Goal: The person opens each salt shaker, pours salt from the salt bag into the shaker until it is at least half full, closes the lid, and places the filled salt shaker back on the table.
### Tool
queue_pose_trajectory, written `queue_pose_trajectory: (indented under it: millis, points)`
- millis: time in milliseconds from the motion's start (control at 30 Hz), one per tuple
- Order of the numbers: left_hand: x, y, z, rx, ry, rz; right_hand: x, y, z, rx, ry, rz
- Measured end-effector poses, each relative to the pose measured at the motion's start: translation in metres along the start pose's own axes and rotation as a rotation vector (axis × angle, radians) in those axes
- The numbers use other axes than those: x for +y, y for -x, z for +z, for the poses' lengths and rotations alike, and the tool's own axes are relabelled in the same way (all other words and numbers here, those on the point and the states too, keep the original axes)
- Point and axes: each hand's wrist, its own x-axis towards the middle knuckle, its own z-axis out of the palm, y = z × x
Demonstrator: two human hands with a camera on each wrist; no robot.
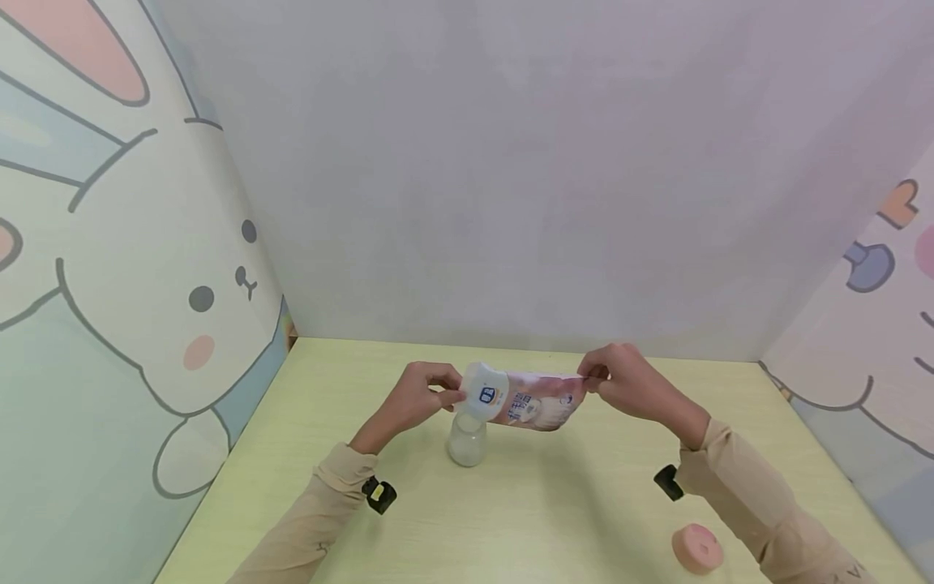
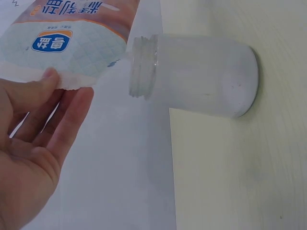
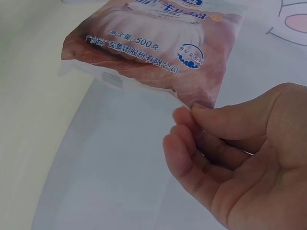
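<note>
A pink-and-white salt bag [image 1: 533, 401] is stretched sideways between the two hands above the table. My left hand [image 1: 429, 389] pinches its pale end between thumb and fingers, as the left wrist view shows up close. At the opposite end, my right hand [image 1: 623, 380] pinches a lower corner [image 3: 204, 98] with thumb and fingertip, the other fingers curled beneath. Below the left end stands a clear glass jar [image 1: 467, 444], upright and uncovered, its inside whitish. One corner of the bag overlaps the jar's threaded mouth [image 2: 143, 67] in the left wrist view.
A round pink lid [image 1: 697, 548] lies on the pale yellow table [image 1: 467, 527] at the front right, near the right forearm. A plain grey-white wall [image 1: 525, 178] rises behind the table, with cartoon-painted walls at both sides.
</note>
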Motion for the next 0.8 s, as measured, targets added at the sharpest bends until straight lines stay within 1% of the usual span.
queue_pose_trajectory:
  millis: [233,433,533,633,733,800]
  points:
    - [-0.001,0.000,0.000,0.006,0.017,-0.019,-0.001,0.000,-0.001,-0.007,-0.007,0.006]
    - [0.000,-0.001,0.002,0.004,0.030,-0.008,0.000,0.001,-0.003,0.001,0.002,-0.007]
    - [-0.001,-0.001,0.003,-0.004,0.043,0.000,0.000,0.002,-0.003,0.003,0.002,0.003]
    - [0.000,0.000,0.003,-0.001,0.030,0.004,-0.001,0.002,-0.002,0.001,0.003,0.010]
    - [0.003,0.001,0.000,0.005,0.010,0.011,-0.001,0.001,-0.002,0.002,0.003,0.001]
    - [0.011,0.003,-0.001,0.007,0.015,0.017,-0.001,0.001,-0.002,0.002,0.004,-0.002]
